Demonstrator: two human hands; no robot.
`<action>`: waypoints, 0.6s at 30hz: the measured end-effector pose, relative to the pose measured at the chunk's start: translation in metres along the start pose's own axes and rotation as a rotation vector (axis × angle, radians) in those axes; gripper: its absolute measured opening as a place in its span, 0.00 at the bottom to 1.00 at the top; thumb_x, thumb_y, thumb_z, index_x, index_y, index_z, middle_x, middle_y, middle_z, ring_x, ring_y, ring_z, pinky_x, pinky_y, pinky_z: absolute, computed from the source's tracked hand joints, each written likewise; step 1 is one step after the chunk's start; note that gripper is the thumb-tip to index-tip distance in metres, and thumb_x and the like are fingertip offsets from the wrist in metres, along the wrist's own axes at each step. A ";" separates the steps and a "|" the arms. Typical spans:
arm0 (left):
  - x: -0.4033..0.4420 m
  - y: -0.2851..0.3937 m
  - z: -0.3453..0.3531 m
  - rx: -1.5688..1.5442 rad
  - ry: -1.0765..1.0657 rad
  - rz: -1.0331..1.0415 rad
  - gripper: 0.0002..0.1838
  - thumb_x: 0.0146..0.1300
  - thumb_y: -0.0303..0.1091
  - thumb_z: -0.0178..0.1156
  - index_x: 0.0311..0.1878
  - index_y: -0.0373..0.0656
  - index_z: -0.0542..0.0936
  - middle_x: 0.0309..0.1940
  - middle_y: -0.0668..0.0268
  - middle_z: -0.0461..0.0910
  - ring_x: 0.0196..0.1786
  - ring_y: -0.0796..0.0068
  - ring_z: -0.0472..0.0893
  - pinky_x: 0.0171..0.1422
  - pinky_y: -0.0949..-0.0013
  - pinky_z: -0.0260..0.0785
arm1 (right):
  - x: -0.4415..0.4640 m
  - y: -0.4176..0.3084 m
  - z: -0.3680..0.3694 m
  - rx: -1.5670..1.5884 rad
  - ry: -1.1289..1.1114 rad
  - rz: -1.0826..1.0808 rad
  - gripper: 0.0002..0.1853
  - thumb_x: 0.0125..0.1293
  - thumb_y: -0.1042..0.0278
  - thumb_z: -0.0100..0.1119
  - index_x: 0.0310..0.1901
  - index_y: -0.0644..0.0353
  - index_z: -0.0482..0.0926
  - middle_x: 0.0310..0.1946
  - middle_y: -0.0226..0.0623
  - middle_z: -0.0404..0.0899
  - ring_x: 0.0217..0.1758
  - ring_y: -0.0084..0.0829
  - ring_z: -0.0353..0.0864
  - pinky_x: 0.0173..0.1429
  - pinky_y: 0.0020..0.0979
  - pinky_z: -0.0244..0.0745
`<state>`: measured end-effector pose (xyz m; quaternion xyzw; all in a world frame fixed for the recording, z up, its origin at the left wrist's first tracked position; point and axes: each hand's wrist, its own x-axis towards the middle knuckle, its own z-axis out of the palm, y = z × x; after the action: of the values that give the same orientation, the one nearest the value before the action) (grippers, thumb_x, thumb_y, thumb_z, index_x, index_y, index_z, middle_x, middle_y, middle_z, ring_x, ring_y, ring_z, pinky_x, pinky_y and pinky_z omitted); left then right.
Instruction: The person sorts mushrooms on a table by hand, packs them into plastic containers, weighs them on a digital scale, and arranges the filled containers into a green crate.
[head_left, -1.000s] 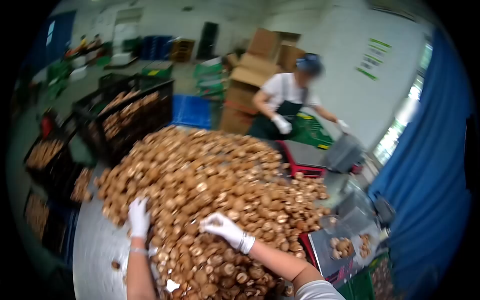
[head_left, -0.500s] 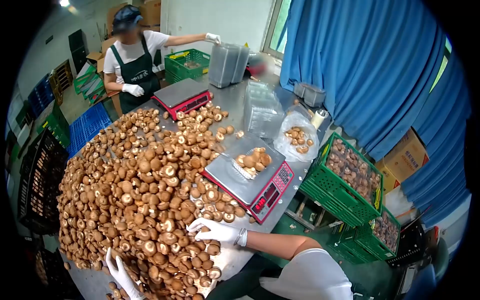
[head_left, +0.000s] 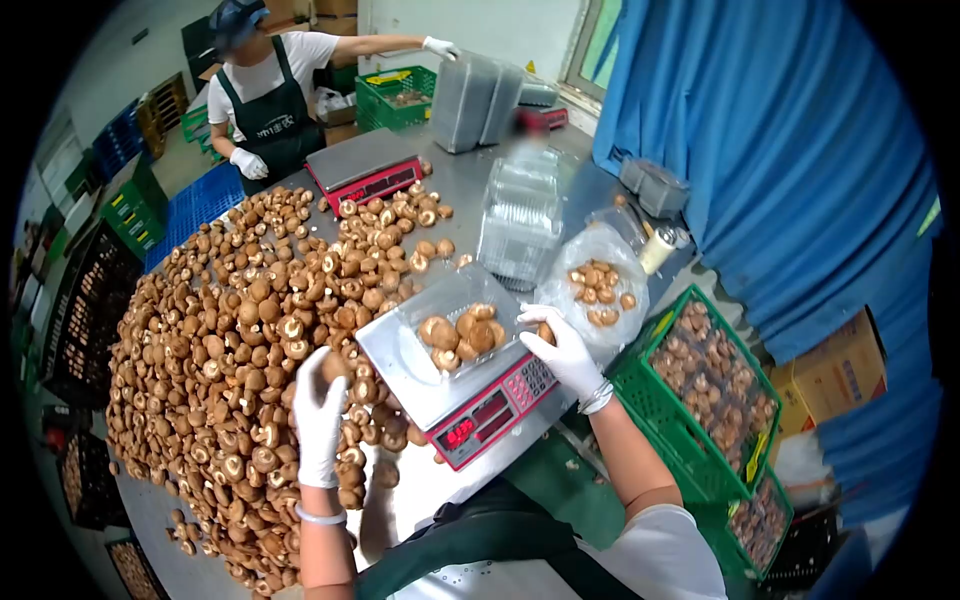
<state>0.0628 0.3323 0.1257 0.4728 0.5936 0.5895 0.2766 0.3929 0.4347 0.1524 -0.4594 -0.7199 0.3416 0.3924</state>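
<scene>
**Beside the near scale, a light, soft cap in each hand**

Just left of the near scale, your left hand has its thumb and fingers closed around a brown mushroom, palm side towards the heap. Over the scale's right edge, your right hand pinches a smaller mushroom between thumb and fingertips, close to the tray on the scale's plate. More mushrooms lie in that tray, and the big heap spreads out to the scale's left.

Expect each mushroom to weigh very little and to feel springy rather than stiff. The rounded caps look smooth and dry, so they should not be very slippery, but a curved top can roll out of gloved fingertips if you catch it off centre. Take it across the widest part of the cap, thumb opposite two fingers, with just enough pressure to keep it from turning. Squeeze hard and you could dent the cap or crack its rim; the short stem is a poorer hold and might snap.

Treat the tray over the scale as thin, flexible plastic: it would likely bow under a one-sided pinch, so hold it by opposite rims and keep it level.
</scene>
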 end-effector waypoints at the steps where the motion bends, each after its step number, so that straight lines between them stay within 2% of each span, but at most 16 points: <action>1: 0.008 -0.002 0.022 0.062 -0.025 0.050 0.23 0.61 0.31 0.61 0.60 0.39 0.73 0.54 0.59 0.76 0.57 0.67 0.75 0.64 0.65 0.67 | 0.013 0.006 -0.008 -0.044 -0.022 -0.047 0.14 0.63 0.69 0.60 0.49 0.62 0.76 0.55 0.43 0.74 0.62 0.35 0.72 0.66 0.33 0.64; 3: 0.022 0.010 0.066 0.099 -0.071 0.026 0.23 0.59 0.31 0.61 0.59 0.38 0.73 0.54 0.57 0.76 0.57 0.64 0.76 0.64 0.64 0.67 | 0.041 0.020 -0.009 -0.109 -0.071 -0.215 0.16 0.62 0.66 0.62 0.50 0.62 0.76 0.52 0.44 0.75 0.58 0.41 0.75 0.63 0.34 0.68; 5: 0.037 0.010 0.105 0.262 -0.062 0.185 0.23 0.59 0.34 0.61 0.59 0.40 0.74 0.54 0.54 0.76 0.59 0.59 0.74 0.67 0.60 0.63 | 0.064 0.025 -0.001 -0.183 -0.205 -0.203 0.19 0.65 0.59 0.59 0.53 0.62 0.75 0.53 0.46 0.75 0.58 0.44 0.74 0.63 0.36 0.68; 8: 0.057 -0.010 0.146 0.444 -0.192 0.326 0.23 0.63 0.36 0.59 0.61 0.41 0.74 0.57 0.53 0.75 0.60 0.54 0.73 0.67 0.60 0.63 | 0.090 0.059 0.019 -0.384 -0.371 -0.377 0.24 0.66 0.53 0.54 0.58 0.60 0.74 0.57 0.46 0.74 0.59 0.45 0.74 0.63 0.37 0.69; 9: 0.060 -0.020 0.154 0.564 -0.272 0.353 0.22 0.64 0.38 0.58 0.60 0.41 0.74 0.58 0.52 0.75 0.61 0.51 0.72 0.69 0.58 0.62 | 0.092 0.060 0.019 -0.460 -0.444 -0.392 0.24 0.67 0.53 0.53 0.58 0.59 0.74 0.56 0.44 0.75 0.59 0.44 0.74 0.63 0.37 0.69; 10: 0.058 -0.030 0.158 0.707 -0.322 0.373 0.21 0.67 0.39 0.56 0.61 0.42 0.74 0.59 0.51 0.74 0.64 0.50 0.70 0.69 0.56 0.61 | 0.093 0.061 0.015 -0.408 -0.441 -0.385 0.23 0.67 0.54 0.54 0.58 0.59 0.74 0.55 0.45 0.76 0.58 0.44 0.75 0.62 0.36 0.70; 11: 0.054 -0.026 0.159 0.651 -0.323 0.351 0.21 0.67 0.38 0.55 0.61 0.42 0.74 0.60 0.52 0.74 0.65 0.52 0.70 0.70 0.56 0.61 | 0.095 0.057 0.008 -0.357 -0.439 -0.375 0.22 0.67 0.56 0.54 0.58 0.58 0.75 0.54 0.45 0.77 0.57 0.44 0.76 0.62 0.36 0.70; 13: 0.048 -0.013 0.148 0.431 -0.251 0.304 0.20 0.68 0.37 0.55 0.60 0.42 0.75 0.59 0.52 0.75 0.63 0.53 0.71 0.70 0.58 0.61 | 0.098 0.058 -0.011 -0.334 -0.362 -0.322 0.21 0.67 0.56 0.54 0.57 0.58 0.76 0.52 0.45 0.78 0.55 0.43 0.78 0.60 0.36 0.72; 14: 0.040 -0.004 0.137 0.500 -0.136 0.302 0.17 0.67 0.35 0.56 0.57 0.41 0.77 0.55 0.53 0.78 0.61 0.53 0.74 0.67 0.59 0.64 | 0.098 0.055 -0.023 -0.285 -0.328 -0.294 0.19 0.67 0.59 0.54 0.56 0.59 0.76 0.51 0.44 0.78 0.53 0.43 0.78 0.58 0.36 0.73; 15: 0.030 0.005 0.126 0.373 -0.070 0.134 0.15 0.67 0.32 0.55 0.55 0.40 0.77 0.54 0.56 0.79 0.59 0.57 0.76 0.64 0.60 0.66 | 0.097 0.057 -0.033 -0.230 -0.266 -0.297 0.17 0.66 0.61 0.55 0.53 0.59 0.77 0.49 0.42 0.79 0.50 0.42 0.80 0.54 0.36 0.74; 17: 0.008 -0.008 0.092 0.394 0.110 0.072 0.14 0.68 0.30 0.53 0.54 0.39 0.78 0.52 0.57 0.80 0.56 0.61 0.77 0.63 0.62 0.67 | 0.099 0.059 -0.049 -0.209 -0.274 -0.194 0.16 0.66 0.64 0.55 0.52 0.62 0.78 0.48 0.44 0.79 0.48 0.43 0.81 0.52 0.34 0.75; 18: -0.006 -0.012 0.080 0.375 0.182 0.006 0.14 0.68 0.30 0.52 0.54 0.38 0.78 0.51 0.58 0.80 0.55 0.63 0.78 0.61 0.64 0.68 | 0.101 0.066 -0.054 -0.163 -0.267 -0.214 0.15 0.66 0.66 0.55 0.51 0.63 0.78 0.47 0.45 0.80 0.47 0.42 0.81 0.52 0.33 0.75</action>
<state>0.1329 0.3636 0.1002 0.4627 0.7140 0.5098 0.1272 0.4395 0.5582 0.1462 -0.3614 -0.8355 0.2963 0.2890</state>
